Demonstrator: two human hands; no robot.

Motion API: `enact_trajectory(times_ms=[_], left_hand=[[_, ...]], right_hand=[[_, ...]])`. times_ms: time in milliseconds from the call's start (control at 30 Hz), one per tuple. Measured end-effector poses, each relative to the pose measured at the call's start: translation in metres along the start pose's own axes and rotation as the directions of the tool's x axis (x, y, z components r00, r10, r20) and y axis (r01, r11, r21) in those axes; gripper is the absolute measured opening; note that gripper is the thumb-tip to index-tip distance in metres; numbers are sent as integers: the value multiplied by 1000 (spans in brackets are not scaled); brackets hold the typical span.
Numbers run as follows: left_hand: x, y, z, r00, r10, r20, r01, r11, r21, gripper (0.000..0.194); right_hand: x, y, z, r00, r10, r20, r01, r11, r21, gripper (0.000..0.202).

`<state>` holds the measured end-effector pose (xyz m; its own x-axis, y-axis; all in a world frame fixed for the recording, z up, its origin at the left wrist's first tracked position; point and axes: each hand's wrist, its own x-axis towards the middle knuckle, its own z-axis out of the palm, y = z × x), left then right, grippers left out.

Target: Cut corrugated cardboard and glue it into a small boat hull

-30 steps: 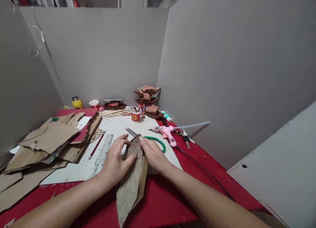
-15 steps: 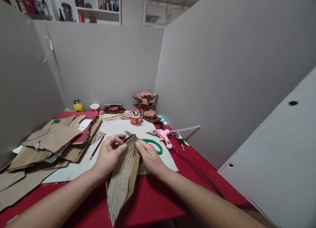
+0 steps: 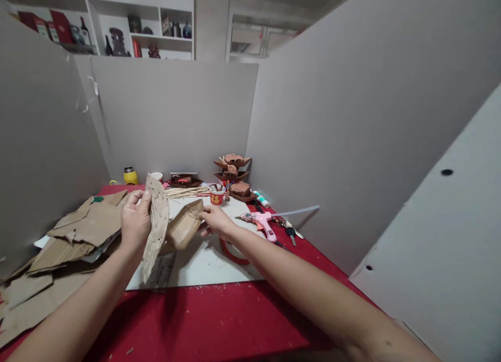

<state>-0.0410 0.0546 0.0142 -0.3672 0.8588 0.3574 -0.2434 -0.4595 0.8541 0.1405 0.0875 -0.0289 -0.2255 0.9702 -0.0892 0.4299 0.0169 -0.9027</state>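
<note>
My left hand [image 3: 135, 218] pinches a strip of corrugated cardboard [image 3: 157, 226] between thumb and fingers, held upright with its ridged face showing. To the right of it, my right hand [image 3: 216, 222] grips the far end of a shallow, boat-shaped cardboard shell [image 3: 185, 227], tilted so that its hollow inside shows. The two cardboard pieces look close together, and I cannot tell whether they touch. Both are above a white sheet [image 3: 211, 270] on the red table. A red curved loop [image 3: 235, 257] lies partly hidden under my right forearm.
Cardboard scraps [image 3: 82, 226] are piled at left. A pink glue gun [image 3: 264, 222] and keys [image 3: 290, 231] lie at right. Behind are a red paper cup [image 3: 216, 196], thin wooden sticks [image 3: 188, 193], brown model boats [image 3: 233, 168] and a yellow jar [image 3: 130, 176]. Grey partitions [image 3: 168, 106] surround the table.
My hands, which were close together on the cardboard, have moved apart and forward, each holding a separate piece. The green-handled scissors no longer show. The view has tilted up slightly.
</note>
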Motion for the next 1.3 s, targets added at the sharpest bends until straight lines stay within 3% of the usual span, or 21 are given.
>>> enact_trajectory(times_ms=[67, 167, 367, 500, 667, 833, 1067, 1133, 1200, 1300], left_hand=[[6, -3, -4, 1000, -5, -13, 5, 1000, 8, 34], [5, -13, -5, 998, -53, 18, 53, 999, 6, 34], [-11, -29, 1, 976, -179, 123, 181, 983, -7, 39], [-28, -27, 8, 953, -207, 221, 208, 978, 20, 37], [-52, -16, 18, 940, -179, 290, 168, 984, 63, 31], [-65, -12, 17, 919, -148, 365, 113, 987, 117, 26], [-71, -14, 16, 900, -207, 385, 182, 978, 102, 31], [-75, -13, 17, 862, -294, 413, 267, 956, 123, 34], [-79, -13, 18, 792, -388, 471, 352, 921, 168, 36], [-83, -16, 17, 660, -475, 582, 405, 877, 257, 35]], right_hand=[[9, -11, 0, 1000, -19, -14, 18, 995, -94, 32], [-3, -11, -13, 998, -35, -47, 19, 949, -314, 32], [-64, 27, -63, 998, 58, -19, -53, 671, -739, 21], [-74, 42, -69, 990, 144, 10, -72, 555, -829, 22], [-59, 50, -64, 987, 159, -15, -101, 548, -831, 29], [-69, 53, -68, 997, 45, -57, -72, 679, -730, 17], [-115, 48, -42, 979, -195, -51, 166, 923, -348, 15], [-119, 46, -34, 957, -281, -78, 280, 960, -20, 25], [-117, 42, -28, 946, -303, -115, 323, 911, 255, 31], [-109, 35, -27, 916, -337, -218, 397, 837, 375, 31]])
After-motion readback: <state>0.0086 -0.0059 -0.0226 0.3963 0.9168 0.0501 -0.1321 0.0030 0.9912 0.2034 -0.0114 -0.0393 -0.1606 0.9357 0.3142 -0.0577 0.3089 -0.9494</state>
